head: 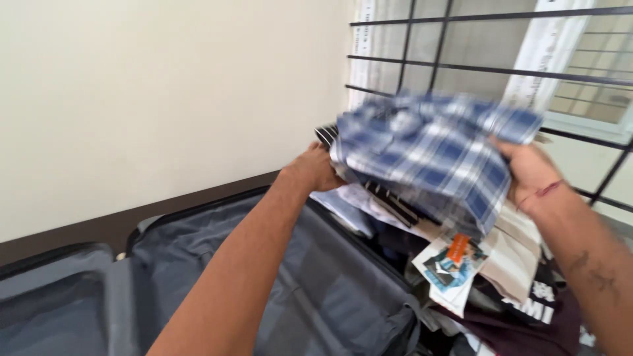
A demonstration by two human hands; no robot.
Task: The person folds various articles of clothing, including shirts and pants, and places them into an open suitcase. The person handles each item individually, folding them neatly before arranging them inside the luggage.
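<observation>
- We see a folded blue plaid shirt [432,148] held up between both hands, above a heap of clothes [501,277].
- The left hand [313,170] grips the shirt's left edge; a striped garment [386,198] seems pinched beneath it, though blur makes that unsure.
- The right hand [531,173] clasps the shirt's right side, thumb on top.
- Below the left forearm lies an open grey suitcase [316,290].
- Beyond the hands stands a black window grille [475,69].

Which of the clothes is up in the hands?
The blue and white checked shirt, held between left hand and right hand. The other clothes lie in a pile below.
</observation>
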